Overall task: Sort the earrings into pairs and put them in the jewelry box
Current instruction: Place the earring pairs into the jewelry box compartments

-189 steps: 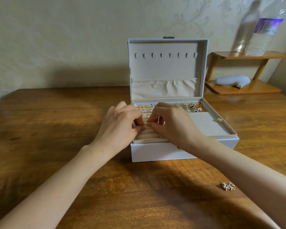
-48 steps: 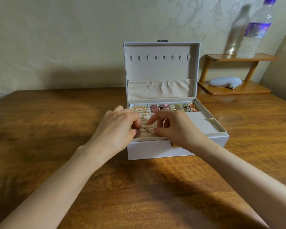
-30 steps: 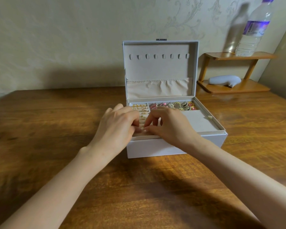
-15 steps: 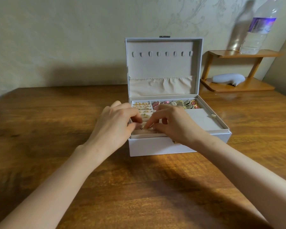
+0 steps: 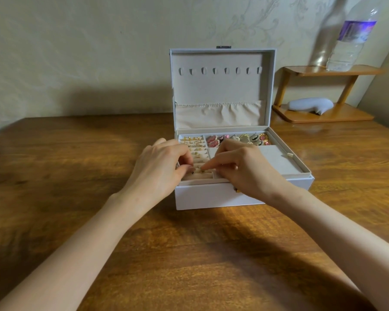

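A white jewelry box [image 5: 240, 195] sits open on the wooden table [image 5: 54, 176], its lid standing upright against the wall side. Both hands meet over the padded ring rolls in the box's front left corner. The left hand [image 5: 160, 169] has its fingers curled inward, tips pressed down on the rolls. The right hand [image 5: 245, 168] stretches its forefinger to the same spot, thumb tucked close beneath; a tiny gold earring [image 5: 202, 171] shows at its tip, though I cannot tell whether it is truly pinched. Small gold earrings [image 5: 192, 140] already fill the rear rolls, and pink and pearly pieces [image 5: 238, 139] crowd the back compartment.
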{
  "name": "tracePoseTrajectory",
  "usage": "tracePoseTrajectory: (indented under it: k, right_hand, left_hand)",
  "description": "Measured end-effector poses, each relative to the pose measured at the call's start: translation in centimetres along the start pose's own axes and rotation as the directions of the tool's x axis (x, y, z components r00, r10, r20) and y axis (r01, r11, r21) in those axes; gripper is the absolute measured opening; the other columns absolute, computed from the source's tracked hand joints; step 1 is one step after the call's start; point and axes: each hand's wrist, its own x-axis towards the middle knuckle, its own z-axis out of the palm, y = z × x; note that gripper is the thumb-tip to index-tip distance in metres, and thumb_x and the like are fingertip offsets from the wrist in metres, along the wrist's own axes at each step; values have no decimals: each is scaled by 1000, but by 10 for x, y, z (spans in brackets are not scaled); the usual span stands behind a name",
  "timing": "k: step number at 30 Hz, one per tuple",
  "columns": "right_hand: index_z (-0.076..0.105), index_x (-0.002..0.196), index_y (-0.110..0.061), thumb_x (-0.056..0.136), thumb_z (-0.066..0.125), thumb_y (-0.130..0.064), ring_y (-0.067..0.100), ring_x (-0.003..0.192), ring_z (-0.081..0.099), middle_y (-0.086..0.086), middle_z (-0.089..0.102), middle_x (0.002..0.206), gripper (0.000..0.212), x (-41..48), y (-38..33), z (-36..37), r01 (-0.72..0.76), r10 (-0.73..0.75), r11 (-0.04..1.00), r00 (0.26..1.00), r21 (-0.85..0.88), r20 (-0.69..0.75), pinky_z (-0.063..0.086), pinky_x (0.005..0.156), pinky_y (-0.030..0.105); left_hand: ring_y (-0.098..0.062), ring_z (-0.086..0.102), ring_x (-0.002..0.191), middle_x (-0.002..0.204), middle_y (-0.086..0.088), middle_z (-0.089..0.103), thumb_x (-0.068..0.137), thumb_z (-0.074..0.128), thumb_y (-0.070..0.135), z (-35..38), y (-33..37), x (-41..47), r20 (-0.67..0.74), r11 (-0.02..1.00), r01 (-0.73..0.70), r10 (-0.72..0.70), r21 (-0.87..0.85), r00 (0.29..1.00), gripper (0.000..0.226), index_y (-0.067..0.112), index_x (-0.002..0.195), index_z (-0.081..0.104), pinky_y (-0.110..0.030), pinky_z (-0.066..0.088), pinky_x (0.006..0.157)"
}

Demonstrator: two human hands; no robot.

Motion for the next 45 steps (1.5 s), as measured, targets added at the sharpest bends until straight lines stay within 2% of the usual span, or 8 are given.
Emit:
tracePoseTrajectory:
  k: [9,15,18,20,24,27,35,45]
  right_hand:
    - [76,86,-11,78,55,-4,16,69,51,3,53,80,24,9,9,-8,167,-159,985,972,-32,171,38,66,15]
    - [77,86,-12,79,54,-4,12,69,49,0,53,82,25,15,12,-10,155,-154,988,963,14,223,33,66,4]
    - [75,95,-17,80,60,-1,14,69,52,3,57,84,26,14,12,-12,102,-110,993,978,52,179,37,64,10]
    - [72,100,-18,82,65,-4,14,72,58,2,60,85,24,13,9,-14,23,-36,992,995,125,98,44,66,12]
    - [65,99,-17,79,69,-3,13,75,63,1,67,83,25,12,-9,-12,-60,50,938,998,340,37,53,75,31]
    - [62,98,-14,79,69,1,15,75,65,3,68,82,25,10,-17,-4,-68,67,915,998,398,17,53,77,37]
    - [64,90,-17,76,74,-8,20,77,64,6,68,82,19,10,-21,2,-105,167,861,983,497,-81,53,76,39]
    - [65,87,-7,76,74,-5,22,76,67,8,70,80,14,11,-23,6,-129,210,826,974,548,-87,54,75,40]
  left_hand:
    - [-6,42,83,86,15,49,85,63,28,2,0,0,-4,1000,-23,23,-10,1000,9,30,82,55,-19,30,63]
    - [-6,41,80,85,16,49,85,63,26,4,-1,-1,-35,997,-78,78,12,996,9,28,81,55,-23,32,69]
    - [-3,41,74,79,17,50,84,63,22,4,-2,1,-74,995,-88,84,-52,994,8,25,80,57,-19,32,63]
    - [-4,46,71,77,16,52,84,64,23,1,-3,2,-91,975,-32,12,-219,996,6,24,80,59,-16,34,60]
    - [-5,58,74,77,8,64,83,65,23,-7,-1,2,-44,810,96,-148,-578,988,3,21,82,64,-12,45,64]
    - [-1,62,77,77,6,68,83,66,23,-12,-1,2,31,694,190,-236,-695,971,2,21,83,66,-14,45,70]
    - [12,55,61,71,10,65,84,64,25,-17,0,0,96,605,285,-326,-744,941,5,20,83,66,-18,37,65]
    - [8,60,71,74,10,68,84,65,21,-14,0,0,105,611,274,-297,-743,949,3,23,82,67,-17,40,70]
